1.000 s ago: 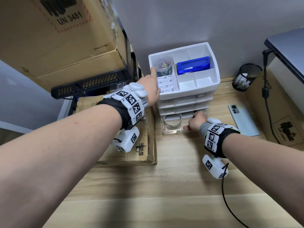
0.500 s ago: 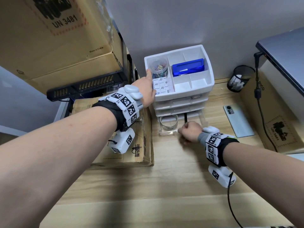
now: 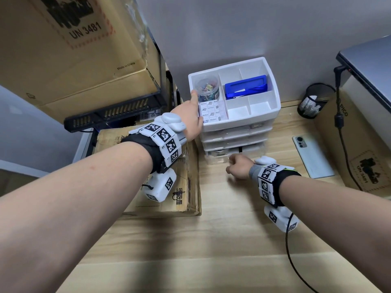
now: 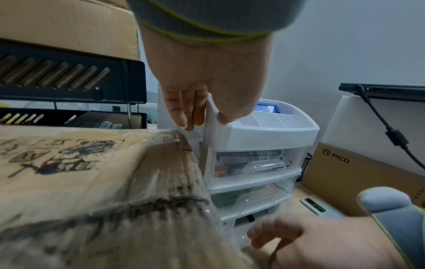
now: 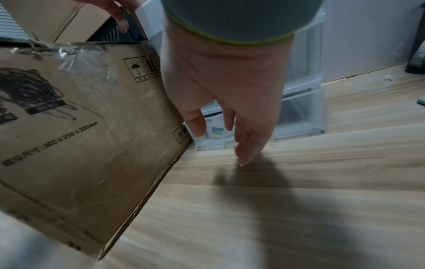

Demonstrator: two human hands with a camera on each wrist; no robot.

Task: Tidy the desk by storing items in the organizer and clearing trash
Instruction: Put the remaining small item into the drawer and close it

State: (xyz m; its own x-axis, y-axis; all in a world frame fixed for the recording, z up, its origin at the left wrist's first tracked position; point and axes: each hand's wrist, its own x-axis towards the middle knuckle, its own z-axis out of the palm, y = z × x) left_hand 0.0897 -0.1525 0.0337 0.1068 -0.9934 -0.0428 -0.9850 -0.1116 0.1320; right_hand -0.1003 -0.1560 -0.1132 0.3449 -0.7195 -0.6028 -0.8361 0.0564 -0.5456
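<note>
White plastic, the organizer (image 3: 255,123) sits against the wall; my left hand (image 3: 191,115) clamps its near-left top corner, thumb inside the rim, to steady it (it would slide otherwise). Before its bottom drawer (image 3: 218,158), my right hand (image 5: 220,94) hangs empty, fingers (image 5: 245,147) loosely apart.

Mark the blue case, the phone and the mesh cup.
blue case (image 3: 245,86): head view, middle of its lid, in the organizer's top tray.
phone (image 3: 313,157): head view, middle of its back, flat on the desk.
mesh cup (image 3: 313,105): head view, front wall, by the wall.
</note>
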